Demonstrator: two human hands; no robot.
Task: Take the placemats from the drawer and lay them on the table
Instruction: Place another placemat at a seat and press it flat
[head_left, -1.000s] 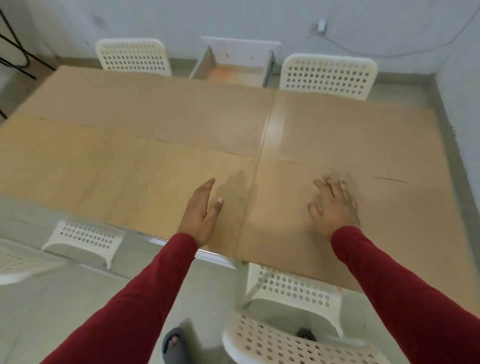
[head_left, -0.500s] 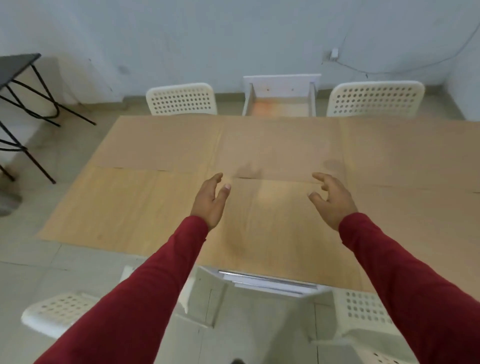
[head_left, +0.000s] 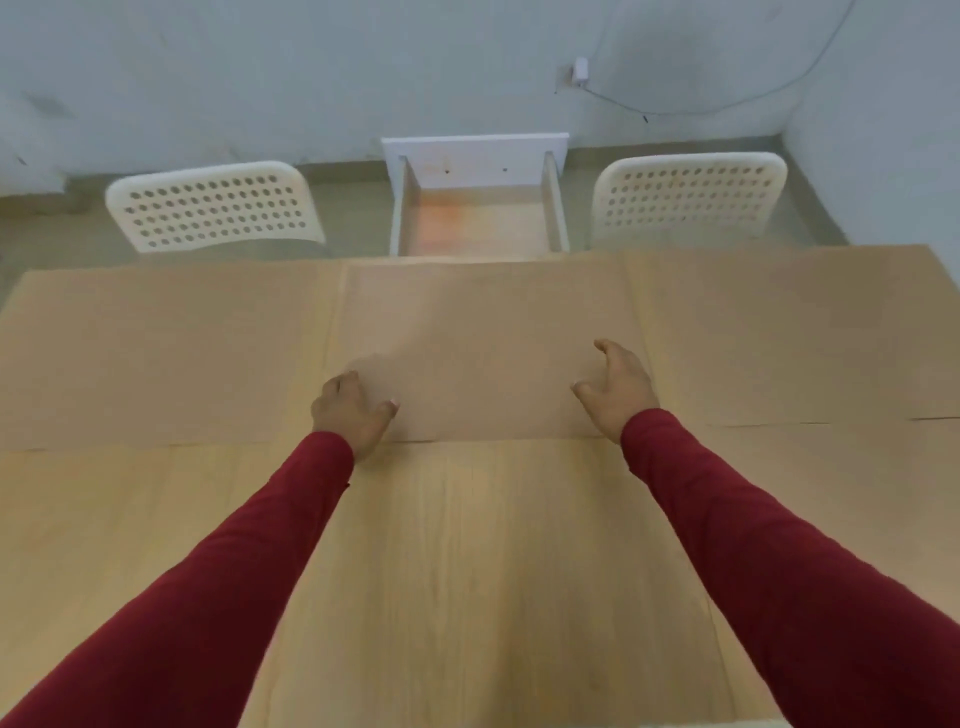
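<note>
Placemats already cover the worktop from nine to three o'clock. The left hand and right hand, fingers loosely spread, hold nothing above the middle mat. The drawer at twelve o'clock looks emptied; little seems left.

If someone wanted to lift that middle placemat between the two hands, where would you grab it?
Probably by the near corners of the middle placemat: it lies flat on the table, so only an edge offers a grip. Its near edge shows as a thin line by the left hand and right hand. Come from the near side, slip fingertips under that edge, and pinch thumb on top.
</note>
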